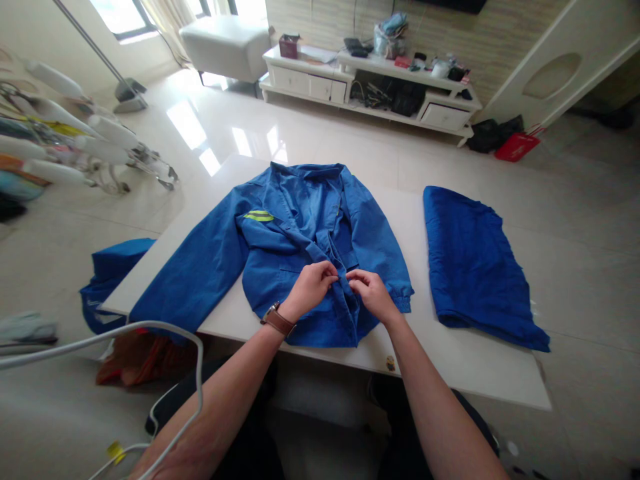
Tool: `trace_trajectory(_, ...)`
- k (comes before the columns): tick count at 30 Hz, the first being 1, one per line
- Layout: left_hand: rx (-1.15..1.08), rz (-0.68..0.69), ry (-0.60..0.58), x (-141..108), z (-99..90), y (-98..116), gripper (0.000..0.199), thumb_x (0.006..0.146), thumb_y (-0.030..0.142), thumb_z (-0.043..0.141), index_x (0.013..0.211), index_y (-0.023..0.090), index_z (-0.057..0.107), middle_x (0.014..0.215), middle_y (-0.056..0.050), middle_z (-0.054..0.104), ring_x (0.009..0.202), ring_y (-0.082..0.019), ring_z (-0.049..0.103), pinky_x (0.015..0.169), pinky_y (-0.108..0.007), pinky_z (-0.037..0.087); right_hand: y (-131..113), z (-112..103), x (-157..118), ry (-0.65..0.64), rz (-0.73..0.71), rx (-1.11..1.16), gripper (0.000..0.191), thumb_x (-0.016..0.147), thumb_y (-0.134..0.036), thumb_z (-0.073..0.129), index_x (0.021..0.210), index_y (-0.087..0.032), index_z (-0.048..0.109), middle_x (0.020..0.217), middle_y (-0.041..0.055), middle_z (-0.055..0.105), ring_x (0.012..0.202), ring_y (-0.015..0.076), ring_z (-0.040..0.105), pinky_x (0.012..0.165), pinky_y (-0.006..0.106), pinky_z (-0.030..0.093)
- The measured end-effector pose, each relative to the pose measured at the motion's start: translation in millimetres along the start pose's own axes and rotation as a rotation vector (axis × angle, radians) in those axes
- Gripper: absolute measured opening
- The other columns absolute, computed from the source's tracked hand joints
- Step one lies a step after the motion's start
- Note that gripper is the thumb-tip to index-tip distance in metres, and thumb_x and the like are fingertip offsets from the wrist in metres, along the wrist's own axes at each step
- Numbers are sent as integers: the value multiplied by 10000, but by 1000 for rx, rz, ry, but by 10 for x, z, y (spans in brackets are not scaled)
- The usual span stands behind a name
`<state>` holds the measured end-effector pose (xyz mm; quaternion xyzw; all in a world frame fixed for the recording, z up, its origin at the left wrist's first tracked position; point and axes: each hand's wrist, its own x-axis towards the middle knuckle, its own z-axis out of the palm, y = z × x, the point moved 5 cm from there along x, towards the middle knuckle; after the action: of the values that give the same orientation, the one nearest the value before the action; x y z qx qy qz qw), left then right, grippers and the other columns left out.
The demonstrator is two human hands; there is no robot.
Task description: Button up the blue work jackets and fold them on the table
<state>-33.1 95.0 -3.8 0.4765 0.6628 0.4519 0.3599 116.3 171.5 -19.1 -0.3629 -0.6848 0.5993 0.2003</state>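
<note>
At the far left, a bundle of bright blue cloth (117,263) sits beside the corner of the glossy white desk (450,363), and a thick white cable (201,380) loops across the foreground near it; it would be wise to keep the forearm from snagging that loop. The blue long-sleeved fabric work jacket (283,250) lies front up on the desk, before the person, its collar at the far side and one sleeve stretched down toward the near edge; letting that sleeve lie slack should stop it from dragging the body askew. A yellow-green striped band (259,216) shows near this sleeve. The left hand (314,287), with a brown-strapped watch (279,320) on its wrist, has its fingers pinching the front edge of the jacket. The right hand (371,291), just beside it, has thumb and fingertips closed on the fabric of the same front strip; whether a button lies between them cannot be made out. The step in hand appears to be working at the front fastening: best to hold the edge taut with one pinch, make small moves with the other, and keep both front edges level. Further right, past the gathered cuff (400,299), a folded piece of deep blue cloth (473,267) lies well apart on the desk, best left undisturbed.
</note>
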Motion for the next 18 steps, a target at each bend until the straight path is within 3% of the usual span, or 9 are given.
trace_trajectory(6, -60, 46, -45, -28, -27, -6, 65, 858, 136, 645, 818, 161, 690, 702, 2, 676, 643, -125, 623, 642, -227, 469, 66, 51, 16, -91, 53, 101, 294, 759, -410, 711, 909, -159, 680, 680, -14, 604, 617, 129, 503, 597, 259, 368)
trace_trajectory(13, -79, -9, -93, -168, -103, 70, 125, 877, 200, 647, 906, 155, 760, 782, -32, 748, 709, -152, 697, 697, -241, 529, 22, 164, 43, -166, -39, 34, 220, 843, -385, 651, 887, -170, 628, 706, -26, 542, 643, 123, 464, 617, 259, 363)
trace_trajectory(16, -124, -52, -69, -385, -450, 147, 213, 881, 294, 669, 1010, 161, 773, 906, -65, 785, 794, -180, 730, 747, -263, 569, 31, 255, 61, -197, -59, -3, 214, 871, -386, 628, 889, -175, 603, 722, -28, 517, 663, 126, 450, 635, 262, 367)
trace_trajectory(18, -102, -97, 149, -652, -988, 66, 239, 866, 349, 690, 993, 158, 757, 868, -64, 776, 745, -179, 721, 707, -265, 574, 65, 323, 69, -214, -63, -27, 207, 883, -384, 612, 880, -179, 583, 722, -30, 498, 661, 127, 436, 632, 262, 359)
